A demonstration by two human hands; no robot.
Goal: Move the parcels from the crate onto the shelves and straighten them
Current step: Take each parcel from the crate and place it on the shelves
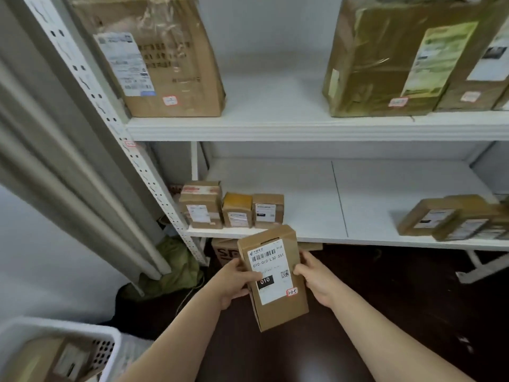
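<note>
I hold a small brown cardboard parcel (278,307) with a white barcode label facing me, in front of the lower shelf (303,235). My left hand (234,282) grips its left edge, thumb on the label. My right hand (316,279) grips its right edge. Three small parcels (231,208) stand in a row at the left end of the lower shelf. More small parcels (451,219) lie at its right end. The white perforated crate (63,332) sits at the bottom left with parcels (66,362) inside.
The upper shelf (275,128) carries a large box (165,59) at the left and taped boxes (399,64) at the right. A slotted metal upright (132,150) borders the shelves on the left. A box (224,250) and a green bag (170,268) lie on the dark floor.
</note>
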